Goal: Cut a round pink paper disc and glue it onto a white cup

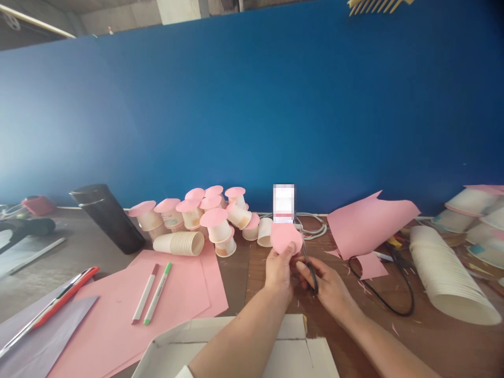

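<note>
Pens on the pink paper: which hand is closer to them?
Left. The left hand, holding a pink circle, is right of the pens; the right hand, holding scissors, is farther right.

big blue partition (275, 105) fills the back, rising right behind a brown wooden table (433, 336). grey ceiling strip (118, 18) and pale pillar (179, 10) above it. soft even light, paler on the partition's left side.

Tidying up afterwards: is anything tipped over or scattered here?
Yes. A short cup stack lies on its side beside the pink sheets, and a long cup stack likewise at the right. Paper slivers are scattered on the wood around the right hand, which holds scissors to the pink disc in the left hand.
</note>
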### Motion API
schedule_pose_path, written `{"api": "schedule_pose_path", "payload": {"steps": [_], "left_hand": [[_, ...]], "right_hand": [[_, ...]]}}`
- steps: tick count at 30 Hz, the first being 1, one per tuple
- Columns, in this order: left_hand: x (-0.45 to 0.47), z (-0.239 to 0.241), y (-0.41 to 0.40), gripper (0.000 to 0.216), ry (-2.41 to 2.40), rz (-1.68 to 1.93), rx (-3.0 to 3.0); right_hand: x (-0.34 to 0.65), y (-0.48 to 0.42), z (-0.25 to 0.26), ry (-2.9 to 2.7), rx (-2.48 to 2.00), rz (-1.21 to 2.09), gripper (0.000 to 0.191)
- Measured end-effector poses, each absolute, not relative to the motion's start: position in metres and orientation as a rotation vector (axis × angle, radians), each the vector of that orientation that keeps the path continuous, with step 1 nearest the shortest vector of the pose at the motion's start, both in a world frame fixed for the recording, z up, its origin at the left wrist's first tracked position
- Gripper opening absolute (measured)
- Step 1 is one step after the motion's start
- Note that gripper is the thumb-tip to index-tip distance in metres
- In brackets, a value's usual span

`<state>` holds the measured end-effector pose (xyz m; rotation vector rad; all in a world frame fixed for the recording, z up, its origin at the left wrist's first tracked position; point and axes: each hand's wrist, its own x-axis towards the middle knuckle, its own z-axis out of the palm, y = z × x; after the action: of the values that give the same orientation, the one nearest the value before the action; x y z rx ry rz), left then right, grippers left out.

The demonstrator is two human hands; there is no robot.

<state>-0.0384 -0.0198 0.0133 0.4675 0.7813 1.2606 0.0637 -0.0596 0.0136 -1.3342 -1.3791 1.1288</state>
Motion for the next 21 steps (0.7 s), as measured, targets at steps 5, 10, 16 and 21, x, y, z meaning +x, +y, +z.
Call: {"api": "schedule_pose_path", "payload": {"steps": [5,10,16,21], "left_hand": [[-0.039,0.0139,-0.02,0.042,0.793,1.275,0.46],[-0.0391,0.0113,-0.0192,0.041,0.799,1.289,0.458],[-0.0391,0.0059,-0.0159,0.041,0.809,1.31,0.466],[-0.0398,0.0063,-0.0159,0.044,0.803,1.298,0.449]], "right_hand": [[0.0628,-0.06,0.0161,-1.375,-1.357,1.124,0.044],[0.0632,-0.0591,0.0144,-1.36,-1.354,1.136,0.045],[0.0633,-0.0597,0.0126,-1.357,-1.363,1.135,0.046],[0.0625,-0.0606,0.0159,-1.355,-1.388,1.128,0.048]]}}
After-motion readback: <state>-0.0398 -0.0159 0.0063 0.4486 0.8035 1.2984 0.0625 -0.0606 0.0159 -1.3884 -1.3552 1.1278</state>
